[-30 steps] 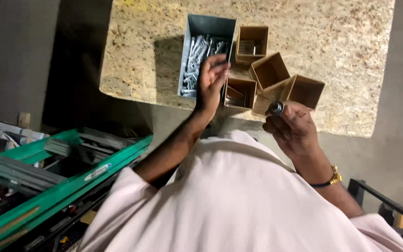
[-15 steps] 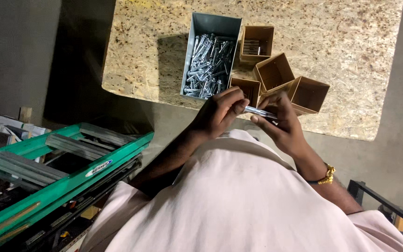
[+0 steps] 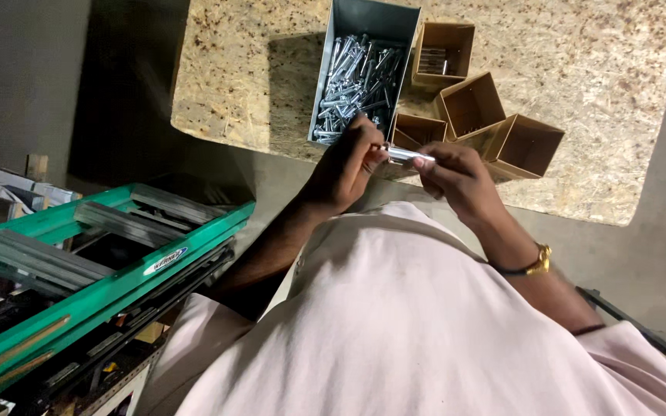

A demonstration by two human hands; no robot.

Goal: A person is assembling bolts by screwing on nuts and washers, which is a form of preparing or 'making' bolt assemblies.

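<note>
Both hands, left hand (image 3: pixel 346 166) and right hand (image 3: pixel 456 176), pinch one silver bolt (image 3: pixel 408 155) in their fingers, lying crosswise.

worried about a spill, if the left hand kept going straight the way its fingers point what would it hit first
The left hand points up and slightly right in the picture, fingertips on the silver bolt it shares with the right hand. Past that, it would probably meet the grey metal bin of bolts, though depth is unclear.

Left hand (image 3: pixel 344 166) out of the metal bin (image 3: pixel 364 23), now on the bolt (image 3: pixel 408 155).
</note>
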